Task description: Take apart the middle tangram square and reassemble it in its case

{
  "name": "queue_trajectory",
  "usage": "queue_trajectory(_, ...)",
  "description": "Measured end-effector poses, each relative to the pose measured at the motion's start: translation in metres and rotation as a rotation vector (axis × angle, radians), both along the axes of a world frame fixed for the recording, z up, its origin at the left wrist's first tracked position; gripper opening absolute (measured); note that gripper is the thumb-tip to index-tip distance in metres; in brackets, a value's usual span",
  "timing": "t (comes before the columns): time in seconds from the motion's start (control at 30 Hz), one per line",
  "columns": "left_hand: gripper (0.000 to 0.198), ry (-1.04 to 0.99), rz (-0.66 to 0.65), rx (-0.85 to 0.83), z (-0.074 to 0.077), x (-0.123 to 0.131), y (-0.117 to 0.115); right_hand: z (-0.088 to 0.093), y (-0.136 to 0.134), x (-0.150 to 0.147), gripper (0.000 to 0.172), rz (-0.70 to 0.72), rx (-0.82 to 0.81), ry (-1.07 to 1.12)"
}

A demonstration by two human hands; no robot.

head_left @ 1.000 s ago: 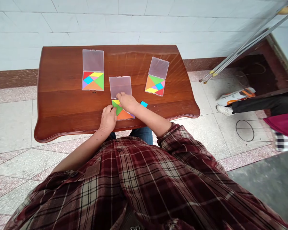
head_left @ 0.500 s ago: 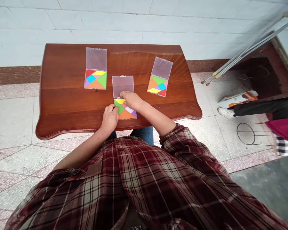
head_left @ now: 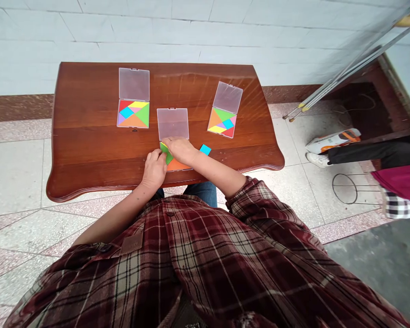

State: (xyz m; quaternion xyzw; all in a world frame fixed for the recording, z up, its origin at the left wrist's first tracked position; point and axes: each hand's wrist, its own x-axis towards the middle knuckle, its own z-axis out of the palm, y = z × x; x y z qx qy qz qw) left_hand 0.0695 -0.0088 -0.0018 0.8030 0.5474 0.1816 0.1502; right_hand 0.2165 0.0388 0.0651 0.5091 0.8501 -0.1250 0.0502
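Note:
The middle tangram case (head_left: 172, 124) lies open near the table's front edge, its clear lid folded back. Curled at the case's left edge, my left hand (head_left: 154, 169) grips it there, with the thumb over a green triangle (head_left: 169, 159). My right hand (head_left: 180, 149) reaches across the tray with its fingers bent down at the upper left corner. It covers most of the pieces, and whatever is under its fingertips is hidden. An orange triangle (head_left: 177, 167) shows along the tray's bottom. Outside the case, a blue square (head_left: 205, 149) lies beside my right wrist.
Two more open tangram cases, a left one (head_left: 133, 114) and a right one (head_left: 222, 122), hold filled trays on the wooden table (head_left: 89, 150). Crutches (head_left: 323, 86) lean at the right wall. A person's leg (head_left: 355, 152) and a wire frame (head_left: 345, 188) are on the right.
My right hand has moved left and down over the tray, covering the yellow and pink pieces seen before. The blue square beside my wrist is now in plain sight. My left hand stays put.

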Motion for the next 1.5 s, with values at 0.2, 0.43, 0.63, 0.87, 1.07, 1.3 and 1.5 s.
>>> queue_trajectory(0.2, 0.036, -0.011, 0.006, 0.013, -0.001, 0.001, 0.000, -0.005, -0.009, -0.010, 0.030, -0.052, 0.035, -0.033)
queue_trajectory(0.43, 0.034, -0.004, 0.012, 0.005, -0.001, 0.000, 0.000, -0.013, 0.004, 0.019, 0.038, -0.244, -0.023, 0.194)
queue_trajectory(0.63, 0.032, -0.012, 0.000, -0.007, 0.001, 0.001, 0.000, -0.013, 0.001, 0.048, 0.033, -0.409, -0.097, 0.315)
queue_trajectory(0.87, 0.031, -0.013, 0.000, -0.006, 0.003, 0.001, -0.002, -0.016, -0.016, 0.053, 0.033, -0.478, -0.047, 0.233)
queue_trajectory(1.07, 0.033, -0.035, 0.005, -0.006, 0.000, 0.001, -0.001, -0.010, -0.022, 0.040, 0.035, -0.438, -0.004, 0.033)
queue_trajectory(1.3, 0.033, -0.019, 0.009, -0.018, 0.002, 0.001, 0.000, -0.018, -0.020, 0.032, 0.036, -0.432, 0.026, -0.044)
queue_trajectory(1.5, 0.033, -0.038, 0.015, -0.017, 0.001, 0.002, 0.000, -0.020, -0.024, 0.028, 0.039, -0.438, 0.054, -0.039)
